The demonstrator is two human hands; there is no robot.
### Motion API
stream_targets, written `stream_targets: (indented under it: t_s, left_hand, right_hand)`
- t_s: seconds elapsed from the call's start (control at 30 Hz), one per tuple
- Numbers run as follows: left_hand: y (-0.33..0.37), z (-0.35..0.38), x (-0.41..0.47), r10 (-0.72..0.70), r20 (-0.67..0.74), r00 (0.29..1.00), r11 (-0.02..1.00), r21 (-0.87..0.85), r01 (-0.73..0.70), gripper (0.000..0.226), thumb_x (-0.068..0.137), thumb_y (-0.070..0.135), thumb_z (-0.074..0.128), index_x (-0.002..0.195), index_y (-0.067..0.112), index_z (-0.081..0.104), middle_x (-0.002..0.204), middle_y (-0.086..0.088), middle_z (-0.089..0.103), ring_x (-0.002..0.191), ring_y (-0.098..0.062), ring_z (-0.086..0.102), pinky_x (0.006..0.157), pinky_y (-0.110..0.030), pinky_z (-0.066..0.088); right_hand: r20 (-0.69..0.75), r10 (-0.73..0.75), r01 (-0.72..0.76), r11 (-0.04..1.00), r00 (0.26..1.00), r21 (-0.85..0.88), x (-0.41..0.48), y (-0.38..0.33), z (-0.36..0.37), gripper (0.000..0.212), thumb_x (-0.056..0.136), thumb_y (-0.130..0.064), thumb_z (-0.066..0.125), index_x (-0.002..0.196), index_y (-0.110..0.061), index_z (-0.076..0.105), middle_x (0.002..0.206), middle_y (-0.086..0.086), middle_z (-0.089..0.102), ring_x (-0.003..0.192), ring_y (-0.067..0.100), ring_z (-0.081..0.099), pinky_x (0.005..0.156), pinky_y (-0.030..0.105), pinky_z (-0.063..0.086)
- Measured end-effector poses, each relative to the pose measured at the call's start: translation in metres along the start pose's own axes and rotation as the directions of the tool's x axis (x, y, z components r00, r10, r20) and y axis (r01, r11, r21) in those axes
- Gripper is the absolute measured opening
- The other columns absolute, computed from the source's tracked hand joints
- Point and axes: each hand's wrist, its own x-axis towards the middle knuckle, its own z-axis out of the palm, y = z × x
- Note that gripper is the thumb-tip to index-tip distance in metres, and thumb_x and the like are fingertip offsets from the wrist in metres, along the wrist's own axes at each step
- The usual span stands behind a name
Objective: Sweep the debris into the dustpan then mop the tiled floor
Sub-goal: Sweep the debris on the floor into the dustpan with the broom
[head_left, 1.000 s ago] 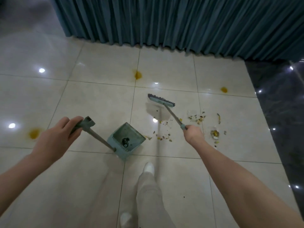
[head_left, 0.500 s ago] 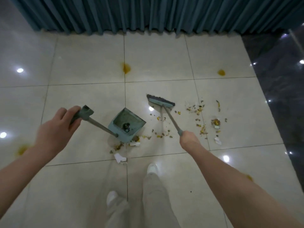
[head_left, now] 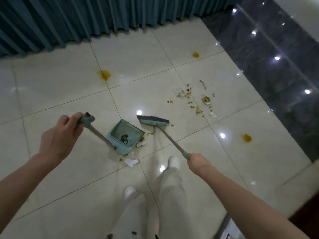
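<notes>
Only a few dark bits [head_left: 124,137] in dustpan [head_left: 131,127], left hand [head_left: 58,137] gripping its handle [head_left: 97,134], right hand [head_left: 196,161] gripping broom [head_left: 153,121]

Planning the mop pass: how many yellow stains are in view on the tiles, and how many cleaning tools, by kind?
Yellow stains: 3
Broom: 1
Dustpan: 1
Total: 5

Cream tiles [head_left: 51,94] (glossy), teal curtain [head_left: 69,18]
</notes>
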Motion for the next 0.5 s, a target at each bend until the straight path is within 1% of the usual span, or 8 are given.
stream_targets:
  t_s: [0.07,0.17,0.23,0.3,0.37,0.43,0.5]
  left_hand:
    - [-0.008,-0.002,-0.004,0.019,0.005,1.000,1.000,0.000,-0.019,0.031,0.095,0.026,0.055,0.125,0.023,0.048,0.089,-0.012,0.050,0.044,-0.026,0.041,0.044,-0.023,0.028]
    - [-0.017,-0.004,-0.008,0.033,0.017,0.999,0.999,-0.004,-0.033,0.030,0.095,0.026,0.054,0.125,0.023,0.048,0.089,-0.011,0.051,0.045,-0.032,0.047,0.043,-0.024,0.031]
    - [-0.021,-0.004,-0.010,0.028,0.023,0.999,1.000,-0.007,-0.028,0.032,0.095,0.025,0.055,0.126,0.024,0.048,0.090,-0.009,0.050,0.048,-0.035,0.050,0.043,-0.027,0.033]
    - [-0.025,-0.005,-0.009,0.039,0.012,0.999,0.999,-0.011,-0.038,0.034,0.093,0.023,0.058,0.126,0.022,0.049,0.089,-0.010,0.049,0.048,-0.037,0.051,0.043,-0.028,0.033]
    - [-0.027,-0.007,-0.006,0.038,-0.006,0.999,0.999,-0.016,-0.038,0.033,0.093,0.022,0.059,0.125,0.022,0.050,0.087,-0.009,0.049,0.046,-0.034,0.048,0.043,-0.026,0.032]
    - [-0.026,-0.008,-0.001,0.010,-0.021,1.000,1.000,-0.023,-0.011,0.032,0.094,0.026,0.057,0.124,0.025,0.049,0.089,-0.005,0.049,0.047,-0.028,0.043,0.044,-0.027,0.033]
    - [-0.025,-0.006,0.006,0.007,-0.026,1.000,1.000,-0.022,-0.007,0.031,0.094,0.032,0.054,0.125,0.029,0.048,0.092,-0.003,0.050,0.047,-0.028,0.043,0.044,-0.028,0.035]
  right_hand:
    - [0.014,0.008,-0.008,1.000,1.000,0.024,-0.025,0.005,0.019,0.038,0.093,-0.014,0.039,0.128,-0.019,0.055,0.109,0.010,0.065,0.093,0.028,0.063,0.071,0.029,0.046]
    - [0.010,0.035,-0.036,0.994,0.999,0.100,-0.052,0.012,0.033,0.039,0.091,-0.026,0.051,0.130,-0.028,0.053,0.111,0.005,0.065,0.099,0.025,0.063,0.074,0.029,0.047]
    - [-0.054,0.073,-0.063,0.984,0.996,0.169,-0.059,0.018,0.028,0.039,0.090,-0.029,0.057,0.129,-0.029,0.054,0.112,0.003,0.066,0.102,0.025,0.062,0.079,0.030,0.049]
    - [-0.121,0.096,-0.067,0.972,0.988,0.227,-0.060,0.023,0.019,0.040,0.091,-0.029,0.058,0.131,-0.031,0.054,0.115,0.005,0.066,0.106,0.027,0.061,0.084,0.032,0.050]
    - [-0.159,0.097,-0.053,0.964,0.982,0.262,-0.059,0.025,0.010,0.038,0.091,-0.029,0.058,0.129,-0.030,0.057,0.111,0.006,0.067,0.103,0.028,0.062,0.084,0.033,0.052]
    - [-0.186,0.109,-0.052,0.957,0.977,0.286,-0.053,0.025,0.000,0.032,0.091,-0.028,0.058,0.123,-0.028,0.060,0.101,0.007,0.068,0.093,0.029,0.063,0.078,0.033,0.053]
    - [-0.214,0.129,-0.056,0.947,0.968,0.316,-0.041,0.024,-0.014,0.026,0.091,-0.026,0.056,0.116,-0.025,0.063,0.092,0.006,0.067,0.085,0.028,0.063,0.071,0.034,0.053]
